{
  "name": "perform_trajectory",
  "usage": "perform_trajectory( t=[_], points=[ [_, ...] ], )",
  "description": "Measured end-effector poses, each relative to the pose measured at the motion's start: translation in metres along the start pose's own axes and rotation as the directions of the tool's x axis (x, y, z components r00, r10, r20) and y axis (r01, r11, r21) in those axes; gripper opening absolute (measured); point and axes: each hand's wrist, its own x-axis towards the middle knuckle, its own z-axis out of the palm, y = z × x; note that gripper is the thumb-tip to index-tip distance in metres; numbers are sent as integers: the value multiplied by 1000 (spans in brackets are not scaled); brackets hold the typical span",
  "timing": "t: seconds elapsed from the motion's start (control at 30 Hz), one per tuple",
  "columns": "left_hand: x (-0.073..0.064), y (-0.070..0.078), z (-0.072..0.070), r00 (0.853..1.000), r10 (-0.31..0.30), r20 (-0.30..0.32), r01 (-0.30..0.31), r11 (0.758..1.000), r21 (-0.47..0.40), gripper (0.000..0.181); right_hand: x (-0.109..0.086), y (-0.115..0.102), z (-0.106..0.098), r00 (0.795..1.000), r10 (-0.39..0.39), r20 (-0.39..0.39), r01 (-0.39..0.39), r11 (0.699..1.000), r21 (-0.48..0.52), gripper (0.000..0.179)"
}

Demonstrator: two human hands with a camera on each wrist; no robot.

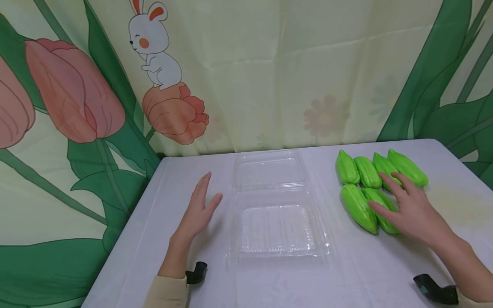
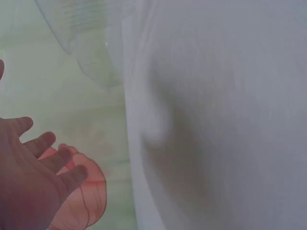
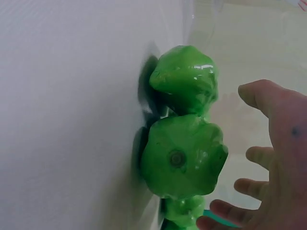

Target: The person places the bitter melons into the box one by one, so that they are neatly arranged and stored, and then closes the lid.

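My left hand [image 1: 198, 216] hovers over the white table just left of a clear plastic clamshell box [image 1: 275, 231], its fingers extended and thumb apart, nothing in it. The box lies with its lid [image 1: 269, 171] folded back. On the right, several glossy green, ridged, pointed fruit-like pieces [image 1: 359, 207] lie close together in two rows. My right hand [image 1: 412, 209] is spread above their right side, overlapping the nearer row. In the right wrist view, a gap shows between the right hand [image 3: 283, 158] and the blunt end of one green fruit-like piece [image 3: 184, 158].
A white cloth [image 1: 285, 282] covers the table. Behind its far edge hangs a pale curtain [image 1: 246, 85] printed with tulips and a rabbit. Black mounts [image 1: 197, 272] sit at both wrists.
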Motion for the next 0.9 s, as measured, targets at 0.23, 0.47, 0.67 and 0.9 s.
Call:
perform_trajectory(
  t=[0.23,0.47,0.67,0.9],
  points=[
    [11,2,19,1000,20,-4,-21,978,-209,68,5,-1,0,999,18,32,-18,1000,8,92],
    [13,3,31,1000,30,-2,-29,946,-322,60,9,-1,-6,992,56,117,-56,998,-6,88],
    [7,-1,35,1000,18,-26,-27,910,-414,55,11,1,-10,982,72,172,-78,997,24,86],
    [-6,-12,40,999,43,-31,-53,851,-523,55,11,4,-9,978,71,195,-83,995,51,79]
  ],
)
